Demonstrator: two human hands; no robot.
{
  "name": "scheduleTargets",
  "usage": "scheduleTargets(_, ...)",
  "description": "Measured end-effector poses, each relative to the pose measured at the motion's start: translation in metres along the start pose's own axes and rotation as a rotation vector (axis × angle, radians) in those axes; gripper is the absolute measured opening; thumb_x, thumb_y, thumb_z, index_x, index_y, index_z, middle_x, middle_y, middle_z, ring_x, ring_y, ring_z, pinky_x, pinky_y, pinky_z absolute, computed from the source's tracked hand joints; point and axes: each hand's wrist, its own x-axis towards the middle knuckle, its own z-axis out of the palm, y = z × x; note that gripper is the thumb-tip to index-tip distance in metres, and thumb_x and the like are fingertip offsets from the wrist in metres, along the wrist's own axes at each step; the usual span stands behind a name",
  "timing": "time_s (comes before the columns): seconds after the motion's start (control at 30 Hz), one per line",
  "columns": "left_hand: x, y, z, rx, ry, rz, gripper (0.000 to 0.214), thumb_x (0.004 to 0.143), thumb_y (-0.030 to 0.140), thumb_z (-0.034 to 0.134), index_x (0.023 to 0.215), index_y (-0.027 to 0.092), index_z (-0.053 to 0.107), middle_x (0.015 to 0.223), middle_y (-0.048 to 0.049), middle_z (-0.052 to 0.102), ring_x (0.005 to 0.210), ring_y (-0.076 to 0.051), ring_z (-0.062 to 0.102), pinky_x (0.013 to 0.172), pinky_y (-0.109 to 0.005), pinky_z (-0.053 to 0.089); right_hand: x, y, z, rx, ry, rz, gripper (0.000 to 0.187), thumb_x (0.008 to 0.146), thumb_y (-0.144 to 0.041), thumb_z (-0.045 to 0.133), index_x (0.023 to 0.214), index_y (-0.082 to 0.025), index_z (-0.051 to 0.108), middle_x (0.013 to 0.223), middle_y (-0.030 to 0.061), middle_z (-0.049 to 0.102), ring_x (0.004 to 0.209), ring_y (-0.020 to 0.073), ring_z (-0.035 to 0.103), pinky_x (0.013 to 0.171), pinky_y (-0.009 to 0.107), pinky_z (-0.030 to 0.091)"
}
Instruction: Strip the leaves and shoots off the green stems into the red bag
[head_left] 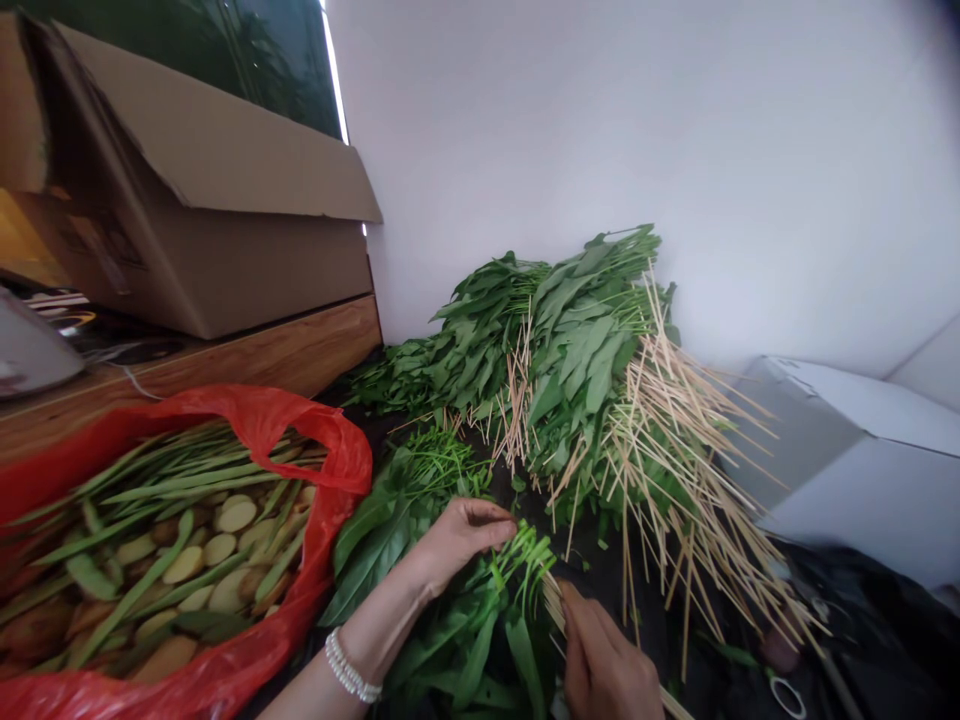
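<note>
My left hand [472,535], with a white beaded bracelet at the wrist, pinches at the cut stems of a bunch of leafy greens [529,552]. The long leaves of this bunch hang down below my fingers. My right hand [606,650] is closed round thin wooden skewers [553,600], whose tips reach up to the stems. Their other ends stick out below my palm. Just beyond my left hand lies more leafy greens [431,465], unskewered as far as I can see.
Skewered greens [592,340] are heaped against the white wall, with many skewer ends [697,480] jutting right. A red plastic bag [346,470] at left holds green beans and sliced potatoes. A cardboard box [262,260] stands behind it. A white box [862,490] is at right, beside black plastic [870,630].
</note>
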Motion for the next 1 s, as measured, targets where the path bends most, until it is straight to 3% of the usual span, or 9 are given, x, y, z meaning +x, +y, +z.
scheduleTargets(0.3,-0.001,-0.001,0.003,0.047,0.007,0.002,0.036,0.057,0.044,0.083,0.072,0.012,0.073,0.053,0.0028,0.057,0.052,-0.008,0.044,0.054,-0.022,0.031,0.002,-0.001,0.0,-0.006,-0.038,0.002,0.041,0.098,-0.02,0.025,0.096,-0.012,0.066,0.069,0.0071,0.071,0.055,0.0146,0.07,0.052,0.018,0.054)
scheduleTargets(0.43,0.0,0.001,0.001,0.017,-0.005,0.051,0.036,0.07,0.047,0.074,0.08,0.012,0.073,0.066,-0.0021,0.065,0.057,-0.009,0.052,0.056,-0.021,0.036,-0.005,0.007,0.003,-0.055,-0.071,0.026,0.039,0.098,-0.02,0.027,0.099,-0.013,0.066,0.074,0.0085,0.072,0.062,0.0162,0.071,0.06,0.02,0.057)
scheduleTargets(0.53,0.001,0.005,-0.005,-0.12,0.034,0.097,0.029,0.075,0.034,0.07,0.094,0.013,0.073,0.09,-0.0087,0.071,0.074,-0.014,0.062,0.067,-0.023,0.044,-0.014,0.016,0.007,-0.089,-0.074,0.023,0.033,0.095,-0.018,0.034,0.108,-0.012,0.064,0.083,0.0096,0.074,0.064,0.0163,0.072,0.06,0.02,0.057)
scheduleTargets(0.63,0.003,0.006,-0.01,-0.157,0.061,0.185,0.034,0.064,0.015,0.07,0.098,0.015,0.072,0.103,-0.0093,0.07,0.095,-0.019,0.063,0.084,-0.028,0.047,-0.02,0.021,0.011,-0.101,-0.074,0.045,0.031,0.094,-0.018,0.038,0.112,-0.014,0.063,0.088,0.0093,0.074,0.062,0.0156,0.071,0.054,0.018,0.055)
scheduleTargets(0.73,0.004,0.004,-0.01,-0.001,0.076,0.27,0.038,0.061,0.011,0.071,0.099,0.016,0.072,0.105,-0.0094,0.069,0.097,-0.02,0.062,0.086,-0.03,0.047,-0.022,0.022,0.011,-0.09,-0.08,0.06,0.031,0.093,-0.018,0.04,0.112,-0.014,0.064,0.088,0.0086,0.074,0.059,0.0152,0.07,0.05,0.018,0.054)
scheduleTargets(0.87,0.004,0.003,-0.007,0.416,0.185,0.403,0.02,0.066,0.016,0.072,0.086,0.018,0.076,0.103,-0.0088,0.064,0.09,-0.02,0.061,0.076,-0.029,0.049,-0.022,0.02,0.01,-0.087,-0.118,0.027,0.032,0.093,-0.017,0.038,0.111,-0.013,0.065,0.086,0.0084,0.073,0.06,0.0156,0.071,0.052,0.018,0.054)
scheduleTargets(1.0,0.004,-0.001,-0.006,0.715,0.246,0.529,0.017,0.07,0.014,0.071,0.083,0.023,0.076,0.099,-0.0061,0.063,0.094,-0.022,0.06,0.086,-0.035,0.049,-0.018,0.019,0.01,-0.088,-0.124,0.011,0.033,0.094,-0.017,0.035,0.109,-0.015,0.065,0.082,0.008,0.073,0.062,0.0153,0.071,0.054,0.017,0.054)
